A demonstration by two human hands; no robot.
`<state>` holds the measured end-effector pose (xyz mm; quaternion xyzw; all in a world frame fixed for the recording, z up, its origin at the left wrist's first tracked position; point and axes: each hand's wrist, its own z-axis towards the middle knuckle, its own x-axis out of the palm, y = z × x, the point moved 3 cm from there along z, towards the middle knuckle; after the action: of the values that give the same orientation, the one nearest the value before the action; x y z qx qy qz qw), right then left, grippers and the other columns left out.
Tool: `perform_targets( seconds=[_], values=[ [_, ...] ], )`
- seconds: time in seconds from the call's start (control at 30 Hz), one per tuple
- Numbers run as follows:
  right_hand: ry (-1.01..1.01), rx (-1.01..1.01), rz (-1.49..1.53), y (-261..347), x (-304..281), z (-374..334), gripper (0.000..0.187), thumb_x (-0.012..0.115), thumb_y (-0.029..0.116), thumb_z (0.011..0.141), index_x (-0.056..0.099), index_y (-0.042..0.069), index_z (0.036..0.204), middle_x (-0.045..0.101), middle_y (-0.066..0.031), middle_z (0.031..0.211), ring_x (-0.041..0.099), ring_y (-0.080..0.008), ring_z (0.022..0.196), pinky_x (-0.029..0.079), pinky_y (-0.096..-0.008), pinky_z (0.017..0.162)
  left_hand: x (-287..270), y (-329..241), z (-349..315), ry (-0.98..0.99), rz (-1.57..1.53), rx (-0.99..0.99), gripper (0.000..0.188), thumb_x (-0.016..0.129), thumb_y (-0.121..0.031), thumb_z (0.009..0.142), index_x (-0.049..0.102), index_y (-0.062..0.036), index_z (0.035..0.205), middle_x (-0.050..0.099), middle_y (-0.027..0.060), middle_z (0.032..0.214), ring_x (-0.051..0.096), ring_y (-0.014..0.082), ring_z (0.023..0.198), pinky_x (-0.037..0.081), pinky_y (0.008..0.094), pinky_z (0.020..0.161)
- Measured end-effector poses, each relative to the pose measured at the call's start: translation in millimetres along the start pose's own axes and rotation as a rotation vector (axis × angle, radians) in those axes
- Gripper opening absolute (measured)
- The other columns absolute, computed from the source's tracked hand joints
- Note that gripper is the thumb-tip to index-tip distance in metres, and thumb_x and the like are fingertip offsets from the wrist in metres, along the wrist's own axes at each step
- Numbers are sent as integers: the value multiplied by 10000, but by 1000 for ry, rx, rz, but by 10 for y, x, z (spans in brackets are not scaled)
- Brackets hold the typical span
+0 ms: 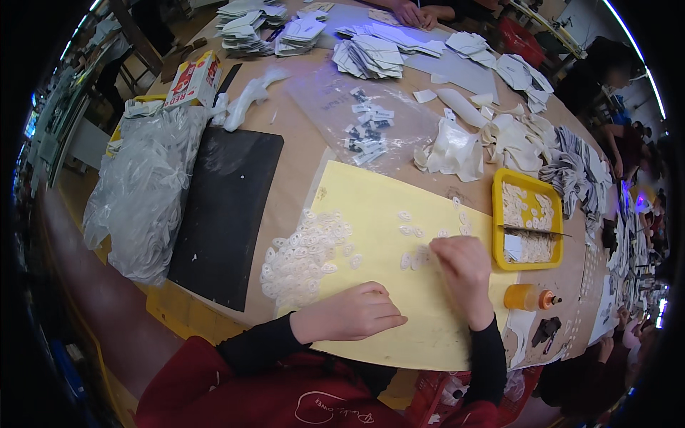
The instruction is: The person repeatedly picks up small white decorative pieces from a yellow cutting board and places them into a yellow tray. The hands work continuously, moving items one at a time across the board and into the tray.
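A yellow sheet [385, 192] lies in front of me on the brown-covered table. On its left edge is a heap of small whitish oval pieces [303, 250], each with a mark in the middle. Several similar loose ovals [405, 230] are spread around the sheet's centre right. Over these, my right hand [465, 271] has its fingers bent down and pressed together; whatever is at the tips is hidden. Closer to me, my left hand [349, 312] hovers above the sheet, fingers curled together and pointing right. I cannot make out anything in them.
To the right stand a yellow tray [497, 214] of similar ovals and a bottle of orange liquid [524, 297]. At left are a black board [227, 207] and a bundle of clear plastic bags [146, 185]. Stacked white cut pieces [367, 55] line the far side, where another person's hands [417, 14] show.
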<state>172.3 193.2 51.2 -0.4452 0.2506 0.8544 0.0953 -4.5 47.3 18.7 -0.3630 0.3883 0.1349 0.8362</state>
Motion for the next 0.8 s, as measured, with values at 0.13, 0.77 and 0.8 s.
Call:
perform_targets(
  seconds=[0.13, 0.77, 0.8],
  values=[
    [180, -99, 16, 370, 99, -167, 307, 798, 13, 787, 739, 10, 1088, 742, -129, 1047, 706, -301, 929, 578, -397, 814, -170, 12, 52, -177, -35, -51, 291, 703, -86, 887, 754, -90, 1174, 701, 15, 989, 671, 170, 895, 536, 339, 895],
    [159, 197, 74, 333, 162, -509, 230, 836, 162, 832, 731, 71, 1016, 640, -56, 929, 621, -255, 893, 477, -392, 799, -113, 94, 72, -33, 35, -375, 237, 750, -147, 905, 761, -125, 1140, 592, 18, 970, 577, 228, 931, 459, 374, 854],
    [159, 208, 72, 334, 157, -509, 218, 836, 161, 833, 726, 72, 998, 637, -54, 920, 619, -255, 891, 476, -396, 799, -126, 99, 79, -59, 38, -364, 224, 735, -138, 903, 754, -114, 1125, 594, 23, 983, 581, 230, 956, 464, 378, 871]
  ],
)
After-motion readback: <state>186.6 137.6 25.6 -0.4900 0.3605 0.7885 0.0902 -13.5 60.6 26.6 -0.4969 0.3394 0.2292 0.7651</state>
